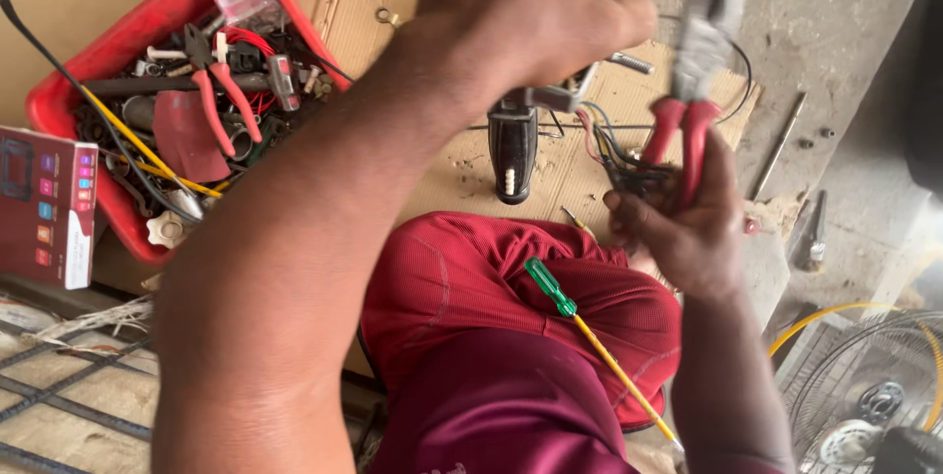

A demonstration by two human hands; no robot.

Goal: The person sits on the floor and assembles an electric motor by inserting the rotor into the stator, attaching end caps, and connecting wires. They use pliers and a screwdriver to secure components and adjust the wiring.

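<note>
The left forearm fills the near foreground, and the left hand (521,17) at its end is closed over a small grey part (555,96) above the cardboard (462,174). Most of that part is hidden by the fingers, so its kind cannot be told.

Below the arms lies the lap, in red shorts (471,287), with a green-handled screwdriver (550,289) resting across the thigh, its yellow shaft running down to the right. To the left sits a red tray (108,52) crowded with tools, a second pair of red-handled pliers among them, and a dark red box (44,204) lies beside it. A fan guard (864,386) shows at the lower right corner.

The right hand (688,228) is wrapped around the red handles of the pliers (693,91), whose blurred jaws point upward; the same hand also pinches a bundle of dark and coloured wires (619,155) against the handles. A black handle-shaped piece (513,145) lies on the cardboard between the hands.

As a judgement, the work is midway: the wires hang loose and unjoined from the grey part, nothing looks closed up or refitted, and both tools are out. Joining or trimming the wires and reassembly appear yet to be done.
</note>
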